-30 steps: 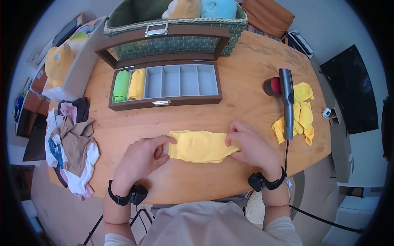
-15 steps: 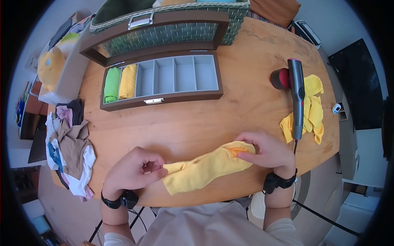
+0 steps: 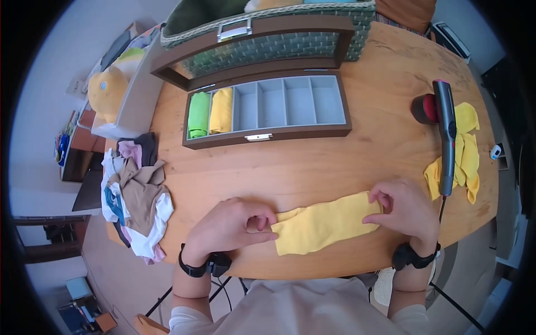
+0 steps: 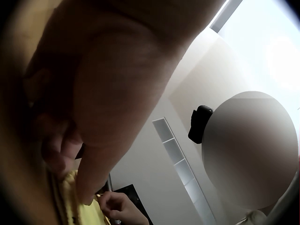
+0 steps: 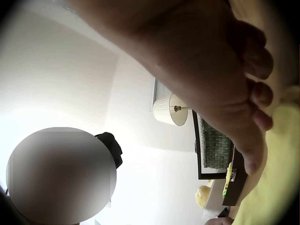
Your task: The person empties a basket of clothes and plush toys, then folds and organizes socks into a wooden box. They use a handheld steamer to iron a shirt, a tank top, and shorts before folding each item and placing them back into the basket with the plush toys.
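Note:
A yellow sock [image 3: 324,223] lies stretched sideways near the front of the wooden table, its toe end angled up to the right. My left hand [image 3: 234,226] pinches the left end between thumb and fingers; the left wrist view shows yellow cloth [image 4: 70,197] between them. At the other end, my right hand [image 3: 405,209] holds the edge with bent fingers and thumb. Behind the sock stands an opened brown box [image 3: 268,139] with grey compartments. A rolled green cloth [image 3: 199,114] and a rolled yellow cloth [image 3: 221,111] occupy its two leftmost compartments.
A heap of clothes [image 3: 139,190] lies at the left edge. On the right, a dark corded handheld appliance [image 3: 446,134] lies over crumpled yellow cloths [image 3: 466,145]. A green woven basket [image 3: 363,33] stands behind the raised lid, and a white bin [image 3: 137,106] with a plush toy stands back left.
The sock was flat, then lifted and tilted with an orange patch showing inside its right end; now it is stretched out again, with that patch out of sight. The head view has shifted.

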A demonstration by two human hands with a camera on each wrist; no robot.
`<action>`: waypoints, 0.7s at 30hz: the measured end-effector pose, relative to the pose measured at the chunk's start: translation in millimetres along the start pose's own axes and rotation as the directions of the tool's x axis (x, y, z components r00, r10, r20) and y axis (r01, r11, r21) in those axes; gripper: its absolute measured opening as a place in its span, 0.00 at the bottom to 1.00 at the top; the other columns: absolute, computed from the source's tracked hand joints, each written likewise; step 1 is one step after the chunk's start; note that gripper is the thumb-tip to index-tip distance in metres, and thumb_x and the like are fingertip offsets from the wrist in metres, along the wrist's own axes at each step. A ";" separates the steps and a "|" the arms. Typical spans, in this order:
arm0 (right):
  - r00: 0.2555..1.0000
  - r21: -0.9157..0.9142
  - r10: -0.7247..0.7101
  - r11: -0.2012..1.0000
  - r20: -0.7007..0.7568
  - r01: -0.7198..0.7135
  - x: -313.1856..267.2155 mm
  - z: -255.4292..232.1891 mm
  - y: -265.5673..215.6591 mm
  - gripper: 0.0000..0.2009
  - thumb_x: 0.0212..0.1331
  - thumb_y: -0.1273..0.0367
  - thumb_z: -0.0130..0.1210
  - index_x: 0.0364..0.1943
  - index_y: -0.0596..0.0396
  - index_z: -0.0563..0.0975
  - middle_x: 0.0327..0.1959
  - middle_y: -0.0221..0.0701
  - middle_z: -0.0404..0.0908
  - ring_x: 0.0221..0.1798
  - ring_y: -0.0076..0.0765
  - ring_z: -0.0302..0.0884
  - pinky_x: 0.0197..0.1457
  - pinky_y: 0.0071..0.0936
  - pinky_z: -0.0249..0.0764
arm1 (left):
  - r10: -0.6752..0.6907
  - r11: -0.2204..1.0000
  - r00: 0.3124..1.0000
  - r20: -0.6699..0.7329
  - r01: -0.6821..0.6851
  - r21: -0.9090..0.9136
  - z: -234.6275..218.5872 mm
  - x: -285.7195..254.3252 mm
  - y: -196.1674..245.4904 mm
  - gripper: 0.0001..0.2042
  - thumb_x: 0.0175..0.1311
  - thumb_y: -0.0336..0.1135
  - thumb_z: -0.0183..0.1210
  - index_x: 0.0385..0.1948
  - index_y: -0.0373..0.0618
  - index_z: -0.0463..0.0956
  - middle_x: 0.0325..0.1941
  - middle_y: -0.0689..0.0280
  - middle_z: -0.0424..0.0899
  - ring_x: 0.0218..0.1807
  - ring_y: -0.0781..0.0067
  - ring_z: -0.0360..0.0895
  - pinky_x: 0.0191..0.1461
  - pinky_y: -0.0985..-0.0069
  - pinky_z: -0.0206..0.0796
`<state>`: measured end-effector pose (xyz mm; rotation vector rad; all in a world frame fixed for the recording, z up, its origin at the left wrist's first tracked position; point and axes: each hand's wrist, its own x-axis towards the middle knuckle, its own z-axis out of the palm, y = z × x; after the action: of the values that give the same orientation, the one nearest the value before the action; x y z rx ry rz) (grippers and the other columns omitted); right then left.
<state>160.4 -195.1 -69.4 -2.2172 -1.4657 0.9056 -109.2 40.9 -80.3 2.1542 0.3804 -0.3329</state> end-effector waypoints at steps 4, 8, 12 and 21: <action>0.999 0.042 0.029 0.999 -0.034 -0.027 -1.1 2.7 3.5 0.19 0.44 0.64 0.74 0.39 0.52 0.77 0.23 0.30 0.73 0.29 0.40 0.74 0.33 0.37 0.67 | 0.023 0.998 0.999 -0.027 -0.024 -0.050 9.8 4.2 -3.2 0.11 0.54 0.38 0.72 0.34 0.47 0.81 0.23 0.69 0.79 0.25 0.69 0.77 0.31 0.73 0.68; 0.996 0.067 0.083 0.994 0.020 -0.084 -0.4 3.8 4.5 0.19 0.47 0.67 0.72 0.43 0.52 0.76 0.24 0.31 0.74 0.32 0.43 0.74 0.35 0.39 0.68 | -0.018 0.998 1.000 0.000 0.018 -0.067 8.5 2.7 -0.2 0.09 0.55 0.35 0.70 0.34 0.47 0.81 0.22 0.70 0.77 0.23 0.72 0.74 0.30 0.75 0.66; 1.000 0.087 -0.024 0.996 0.010 0.023 1.1 5.7 12.4 0.14 0.49 0.68 0.69 0.38 0.55 0.78 0.23 0.32 0.74 0.30 0.43 0.74 0.35 0.40 0.68 | 0.000 0.998 1.000 0.016 0.001 -0.057 6.6 3.4 -1.8 0.09 0.56 0.33 0.69 0.35 0.45 0.81 0.22 0.70 0.77 0.21 0.74 0.71 0.29 0.76 0.64; 0.993 0.264 -0.085 0.963 0.081 0.061 -8.6 -4.6 17.4 0.10 0.54 0.69 0.69 0.34 0.56 0.78 0.19 0.28 0.72 0.24 0.35 0.71 0.30 0.31 0.67 | 0.003 0.983 1.000 0.002 -0.003 -0.183 10.4 3.4 -5.5 0.07 0.56 0.29 0.68 0.35 0.43 0.80 0.21 0.70 0.75 0.21 0.79 0.70 0.28 0.79 0.63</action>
<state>173.3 -209.8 -73.4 -1.9424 -1.3682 1.1182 -109.3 35.9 -91.5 1.9743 0.3909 -0.2872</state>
